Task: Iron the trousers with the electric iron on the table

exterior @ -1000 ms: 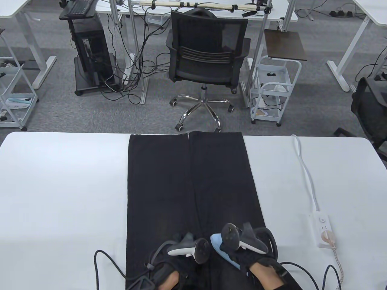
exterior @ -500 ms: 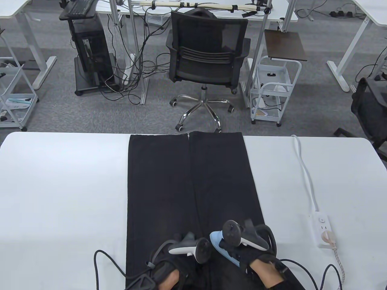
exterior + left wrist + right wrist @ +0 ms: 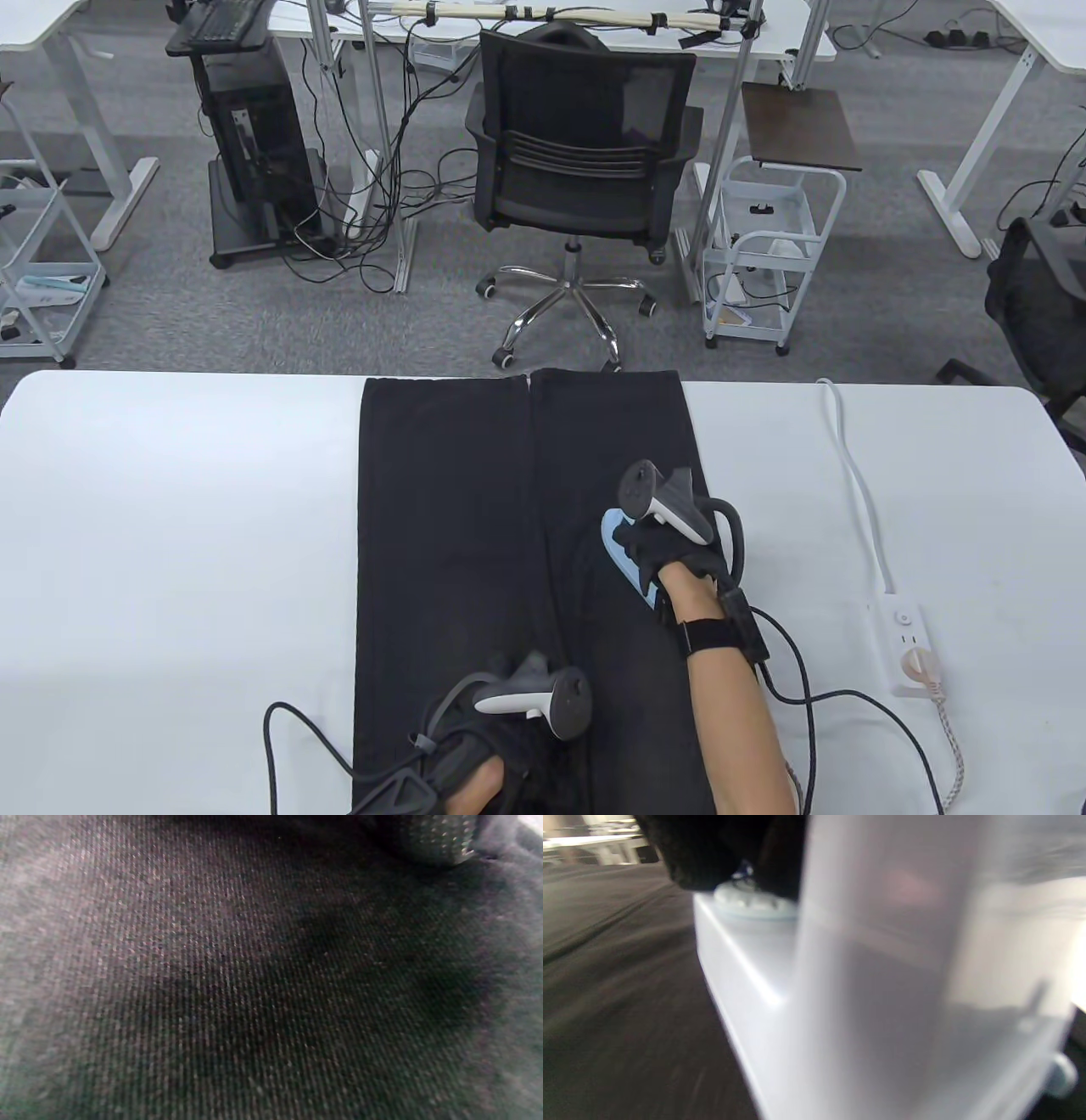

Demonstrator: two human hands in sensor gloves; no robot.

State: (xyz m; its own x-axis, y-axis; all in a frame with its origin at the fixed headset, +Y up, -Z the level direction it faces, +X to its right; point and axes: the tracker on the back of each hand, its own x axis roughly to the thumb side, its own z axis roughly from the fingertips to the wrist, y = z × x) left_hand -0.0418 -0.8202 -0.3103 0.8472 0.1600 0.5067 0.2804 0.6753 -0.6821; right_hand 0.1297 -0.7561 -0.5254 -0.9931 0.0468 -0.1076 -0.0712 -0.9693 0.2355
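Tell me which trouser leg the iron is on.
The right leg, the one nearer the power strip. The right hand grips the iron on it; the left hand rests near the left leg.

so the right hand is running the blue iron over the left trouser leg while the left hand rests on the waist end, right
Not quite. The table view shows the right hand gripping the blue iron on the right trouser leg, not the left one. The rest holds: the left hand rests on the trousers at the near end.
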